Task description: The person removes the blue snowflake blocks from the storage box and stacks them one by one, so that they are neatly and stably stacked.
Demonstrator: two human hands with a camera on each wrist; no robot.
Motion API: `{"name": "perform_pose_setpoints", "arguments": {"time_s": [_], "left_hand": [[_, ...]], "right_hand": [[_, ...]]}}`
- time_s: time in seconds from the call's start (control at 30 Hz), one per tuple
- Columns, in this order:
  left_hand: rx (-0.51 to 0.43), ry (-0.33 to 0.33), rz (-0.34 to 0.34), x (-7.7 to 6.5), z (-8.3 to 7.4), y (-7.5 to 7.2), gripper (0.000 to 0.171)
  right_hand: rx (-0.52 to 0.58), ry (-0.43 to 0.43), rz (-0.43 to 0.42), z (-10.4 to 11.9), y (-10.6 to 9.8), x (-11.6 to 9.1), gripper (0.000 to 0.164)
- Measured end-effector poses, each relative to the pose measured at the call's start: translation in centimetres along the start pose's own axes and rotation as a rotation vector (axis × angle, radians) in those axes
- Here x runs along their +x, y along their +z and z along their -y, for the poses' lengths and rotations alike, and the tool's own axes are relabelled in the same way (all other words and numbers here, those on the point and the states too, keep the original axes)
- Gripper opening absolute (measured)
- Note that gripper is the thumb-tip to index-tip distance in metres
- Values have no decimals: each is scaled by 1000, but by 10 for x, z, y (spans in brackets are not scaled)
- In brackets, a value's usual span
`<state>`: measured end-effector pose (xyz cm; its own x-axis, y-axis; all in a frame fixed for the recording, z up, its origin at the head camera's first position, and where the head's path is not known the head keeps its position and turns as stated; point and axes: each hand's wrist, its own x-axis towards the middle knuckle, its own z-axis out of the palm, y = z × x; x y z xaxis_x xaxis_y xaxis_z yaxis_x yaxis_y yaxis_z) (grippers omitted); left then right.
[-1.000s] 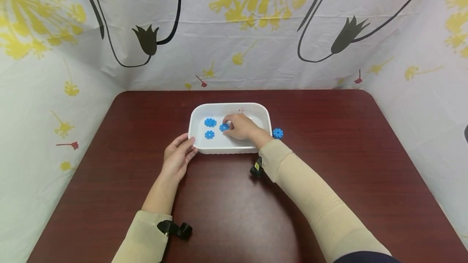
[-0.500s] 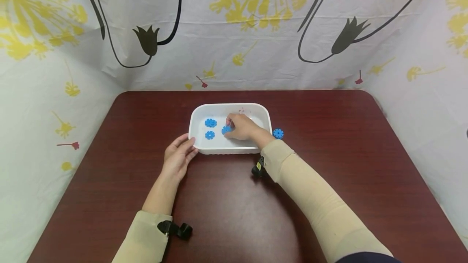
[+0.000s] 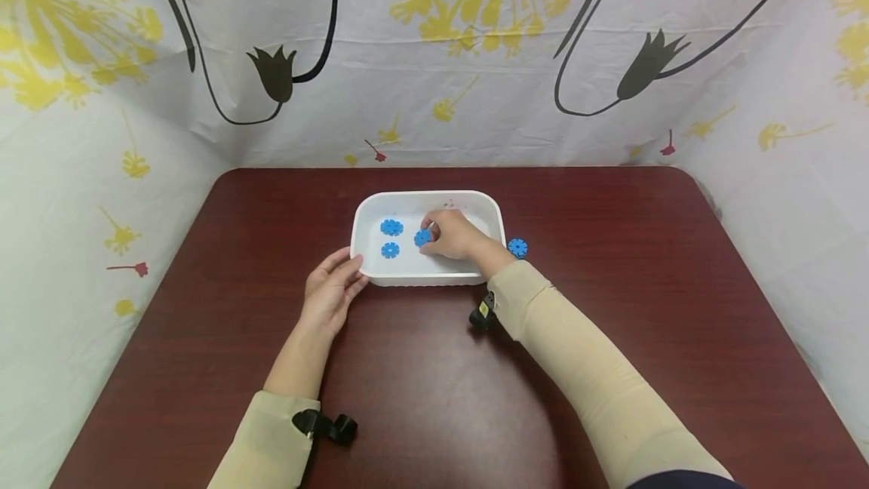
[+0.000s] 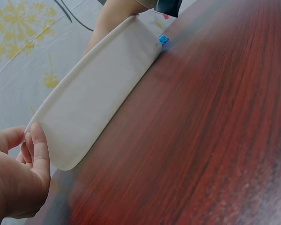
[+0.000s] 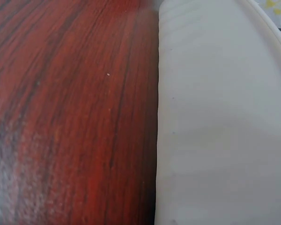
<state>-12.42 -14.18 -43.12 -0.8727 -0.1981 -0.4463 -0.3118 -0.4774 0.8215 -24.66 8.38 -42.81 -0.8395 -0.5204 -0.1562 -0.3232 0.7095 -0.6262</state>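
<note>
A white plastic tray (image 3: 407, 280) stands on the table, and my left hand (image 3: 327, 294) grips the rim at its near left corner; the left wrist view shows thumb and fingers on either side of that rim. Reaching over the front wall, my right hand (image 3: 449, 235) pinches a blue notched disc, a snowflake-like building piece (image 3: 422, 238), inside the tray. To its left lie blue discs (image 3: 391, 227) that seem to overlap, with a single blue disc (image 3: 390, 250) nearer me. The right wrist view shows only the tray's outer wall (image 5: 225, 112) and the table, not the hand.
Just outside the tray's right wall a blue disc (image 3: 517, 248) lies on the dark red wooden table (image 3: 421, 383). A patterned white cloth (image 3: 434, 127) hangs behind the table's far edge and along both sides. Each wrist wears a black camera mount.
My right hand has shifted slightly right, and the pinched blue disc has come with it, now looking a little turned. The left hand and the tray stay in place.
</note>
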Motion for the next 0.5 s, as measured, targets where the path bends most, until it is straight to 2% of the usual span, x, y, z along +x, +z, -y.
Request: {"name": "perform_pose_setpoints", "arguments": {"time_s": [0.3, 0.5], "left_hand": [[8, 1, -1, 0, 0, 0, 41], [3, 0, -1, 1, 0, 0, 40]], "right_hand": [[-30, -41, -25, 0, -2, -1, 35], [-31, -85, -82, 0, -7, -3, 38]]}}
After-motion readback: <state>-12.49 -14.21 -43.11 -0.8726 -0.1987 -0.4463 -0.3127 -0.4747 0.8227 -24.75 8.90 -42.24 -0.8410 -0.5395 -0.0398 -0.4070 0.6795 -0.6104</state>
